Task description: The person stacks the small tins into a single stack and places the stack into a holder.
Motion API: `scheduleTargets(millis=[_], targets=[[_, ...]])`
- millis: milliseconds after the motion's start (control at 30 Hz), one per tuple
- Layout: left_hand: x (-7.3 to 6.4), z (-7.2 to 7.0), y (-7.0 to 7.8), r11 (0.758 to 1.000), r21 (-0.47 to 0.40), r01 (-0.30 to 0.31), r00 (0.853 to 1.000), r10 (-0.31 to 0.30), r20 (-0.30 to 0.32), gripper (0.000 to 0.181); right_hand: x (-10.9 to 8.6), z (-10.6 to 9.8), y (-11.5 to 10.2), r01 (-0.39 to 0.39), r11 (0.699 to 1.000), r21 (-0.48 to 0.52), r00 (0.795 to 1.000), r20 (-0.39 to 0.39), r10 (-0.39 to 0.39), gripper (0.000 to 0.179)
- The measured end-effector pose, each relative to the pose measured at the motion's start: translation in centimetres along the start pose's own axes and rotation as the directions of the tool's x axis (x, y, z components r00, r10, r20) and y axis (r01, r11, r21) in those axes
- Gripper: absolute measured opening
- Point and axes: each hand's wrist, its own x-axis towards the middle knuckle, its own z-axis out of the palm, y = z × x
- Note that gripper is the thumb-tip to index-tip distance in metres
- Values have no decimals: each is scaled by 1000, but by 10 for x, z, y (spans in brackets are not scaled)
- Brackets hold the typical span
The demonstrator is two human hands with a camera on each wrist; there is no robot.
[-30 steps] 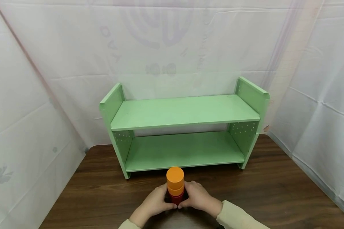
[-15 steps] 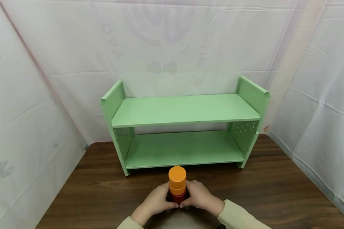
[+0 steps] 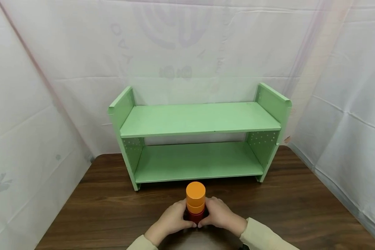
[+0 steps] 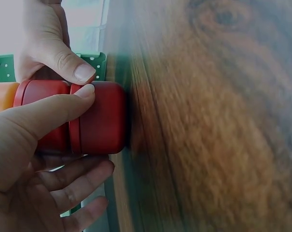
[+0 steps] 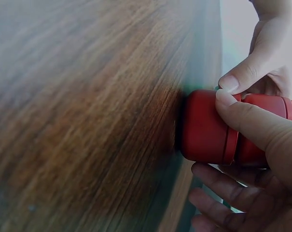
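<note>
A stack of small round jars stands upright on the table in front of the shelf. Orange (image 3: 196,192) shows at the top in the head view, above red. Two red jars, one on the other, appear in the wrist views, the lower red jar (image 4: 104,118) with its base at the wood. My left hand (image 3: 174,216) holds the red part from the left, thumb across the near side. From the right my right hand (image 3: 219,214) holds it likewise, its thumb on the lower red jar (image 5: 206,126). Both thumb tips nearly meet; the far-side fingers are partly hidden.
Behind the stack is a light green two-tier shelf (image 3: 203,119) with raised side panels. It stands on the dark wooden table (image 3: 90,208). White fabric (image 3: 175,86) hangs behind it and along both sides.
The head view has shifted slightly, with the shelf a little higher in frame. Stack and hands sit slightly further right in it. Both hands keep the same hold on the red jars.
</note>
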Motion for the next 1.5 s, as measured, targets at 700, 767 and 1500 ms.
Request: scheduleTargets(millis=[700,767,1500], targets=[[-6,3,15,998,-57,-5,1000,6,26,55,-14,-10,-3,-9,999,37,998,55,7,61],[-8,3,16,999,-32,-11,1000,12,19,55,-15,-11,-4,-1,999,33,998,60,-1,61],[-12,1,35,999,23,-28,998,26,53,50,-32,-26,-11,3,1000,22,995,102,-5,60]])
